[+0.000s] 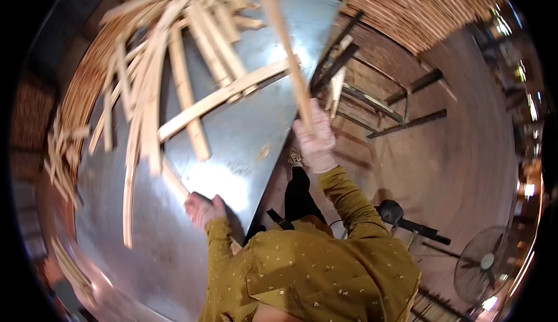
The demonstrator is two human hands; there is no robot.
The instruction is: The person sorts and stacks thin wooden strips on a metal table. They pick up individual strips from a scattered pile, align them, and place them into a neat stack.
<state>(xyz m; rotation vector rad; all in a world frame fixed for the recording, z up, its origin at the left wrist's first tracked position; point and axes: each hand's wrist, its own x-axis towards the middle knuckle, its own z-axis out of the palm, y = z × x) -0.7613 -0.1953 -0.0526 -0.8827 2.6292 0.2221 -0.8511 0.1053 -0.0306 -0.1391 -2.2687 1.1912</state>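
Observation:
My right hand point(317, 139) is closed round the lower end of a long, thin wooden strip point(285, 37). The strip rises toward the top edge, blurred, just past the right side of the metal table point(232, 174). Low over the table, my left hand point(204, 210) is closed on the near end of another wooden slat point(174, 178). The far end of that slat meets the loose pile of pale wooden slats point(154, 83). One slat point(229, 97) lies slantwise across several others in front of me.
Long stacks of strips point(87, 104) line the table's left side. A big stack of wood point(427, 2) stands at the far right. Beside the table is a dark metal frame rack point(378, 104). A round fan point(482, 261) stands at the lower right.

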